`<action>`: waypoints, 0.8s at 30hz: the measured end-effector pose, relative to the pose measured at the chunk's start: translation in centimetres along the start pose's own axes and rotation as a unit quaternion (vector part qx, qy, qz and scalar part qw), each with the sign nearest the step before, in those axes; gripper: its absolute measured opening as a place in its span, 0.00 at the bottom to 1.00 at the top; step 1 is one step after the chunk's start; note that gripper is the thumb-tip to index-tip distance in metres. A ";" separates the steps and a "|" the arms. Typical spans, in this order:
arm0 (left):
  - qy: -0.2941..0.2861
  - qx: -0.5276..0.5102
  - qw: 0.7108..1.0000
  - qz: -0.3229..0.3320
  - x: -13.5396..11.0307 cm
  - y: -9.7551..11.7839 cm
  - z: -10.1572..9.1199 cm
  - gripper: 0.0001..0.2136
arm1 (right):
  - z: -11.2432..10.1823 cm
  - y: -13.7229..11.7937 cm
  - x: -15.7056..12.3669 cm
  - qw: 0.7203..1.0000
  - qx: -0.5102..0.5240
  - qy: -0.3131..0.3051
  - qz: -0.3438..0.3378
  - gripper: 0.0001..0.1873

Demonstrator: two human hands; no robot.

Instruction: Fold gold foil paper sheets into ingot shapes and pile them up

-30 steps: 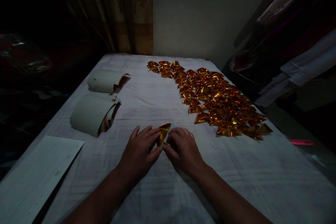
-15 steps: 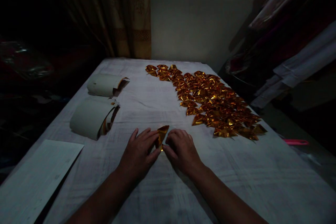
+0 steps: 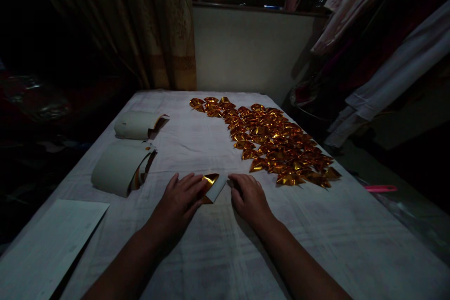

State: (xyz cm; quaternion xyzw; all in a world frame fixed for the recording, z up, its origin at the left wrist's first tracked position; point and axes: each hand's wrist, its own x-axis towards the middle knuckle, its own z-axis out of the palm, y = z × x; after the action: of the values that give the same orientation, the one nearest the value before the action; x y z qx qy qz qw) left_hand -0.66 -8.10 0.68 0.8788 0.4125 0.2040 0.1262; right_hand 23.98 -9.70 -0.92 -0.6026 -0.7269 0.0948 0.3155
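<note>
A small folded sheet of gold foil paper (image 3: 217,188) lies on the white cloth in front of me. Its gold face and a pale backing strip both show. My left hand (image 3: 183,197) keeps the sheet down from the left, with fingers over its gold part and thumb by its lower edge. At the upper right corner of the pale strip are the curled fingertips of my right hand (image 3: 250,195); the thumb is tucked below them. Beyond my right hand spreads a large cluster of folded gold foil pieces (image 3: 277,143).
Two curled stacks of pale-backed paper (image 3: 117,166) sit to the left, with gold at their inner edges. A flat white board (image 3: 52,243) lies at the near left. Behind the cloth-covered table (image 3: 168,253) are a curtain (image 3: 165,47) and a wall; clothes (image 3: 393,70) hang at right.
The pale strip of the sheet has come into view on its right side. My right hand has moved slightly right, away from my left hand. The whole view has tilted up a little.
</note>
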 end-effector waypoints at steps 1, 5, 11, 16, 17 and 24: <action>0.014 0.003 1.000 0.007 0.1 0.1 -0.2 0.22 | 0.1 0.0 0.1 1.000 0.010 -0.005 0.000 0.21; 0.018 -0.003 1.000 0.008 0.6 0.7 -0.7 0.12 | 0.6 0.2 0.7 0.999 0.032 -0.008 -0.005 0.25; -0.037 0.067 0.996 0.037 0.5 1.1 -0.7 0.07 | 0.8 -0.1 1.0 0.999 0.034 -0.010 -0.007 0.22; -0.012 0.117 0.992 0.051 0.2 2.1 -0.5 0.08 | 0.7 -0.4 1.0 0.999 0.052 -0.016 -0.007 0.21; -0.009 0.119 0.992 0.047 0.2 2.4 -0.5 0.07 | 0.7 -0.4 1.1 0.998 0.054 -0.019 -0.008 0.21; 0.014 0.150 0.988 0.024 0.7 3.4 0.1 0.06 | 0.7 -0.4 1.0 0.999 0.043 -0.025 -0.014 0.22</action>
State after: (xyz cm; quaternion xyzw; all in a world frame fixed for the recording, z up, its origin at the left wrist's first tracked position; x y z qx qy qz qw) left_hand 2.07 -9.70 2.08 0.8944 0.4193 0.1545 -0.0179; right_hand 23.23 -8.70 -0.90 -0.5754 -0.7382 0.1365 0.3246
